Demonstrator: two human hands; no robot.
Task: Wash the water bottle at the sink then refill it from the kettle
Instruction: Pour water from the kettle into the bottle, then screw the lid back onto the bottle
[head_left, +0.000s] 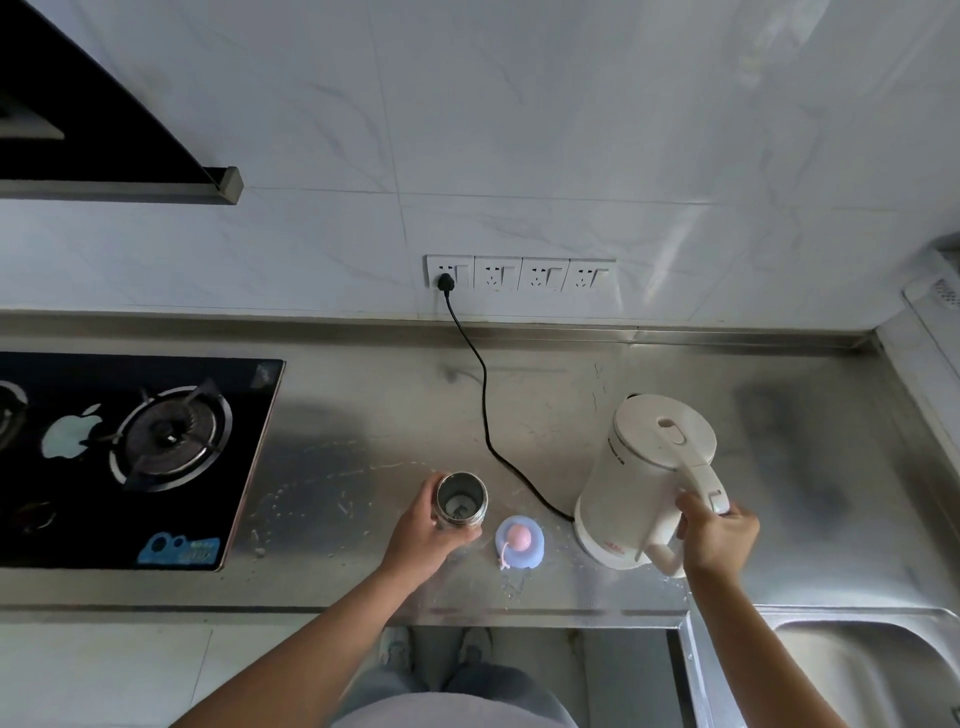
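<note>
Currently, the left hand (431, 530) grips the bottle (461, 501), fingers and thumb curled round its steel body. The bottle stands upright on the counter (363, 405), mouth open, near the front edge and between the stove (130, 457) and the kettle (649, 467). Its lid (519, 540), pale blue with a pink knob, lies on the counter just right of the bottle, apart from it. The right hand (717, 535) wraps round the kettle handle, fingers closed about the lower part of the grip. The kettle is white, lid shut, and leans with its top tilted away from the person; whether it is lifted clear of its base cannot be told. A black cord (483, 395) runs from the kettle's foot across the counter to the leftmost socket (447, 273) on the wall. Water drops (311, 488) are scattered on the counter around the bottle. The sink (872, 670) lies at the lower right, well apart from the bottle.
</note>
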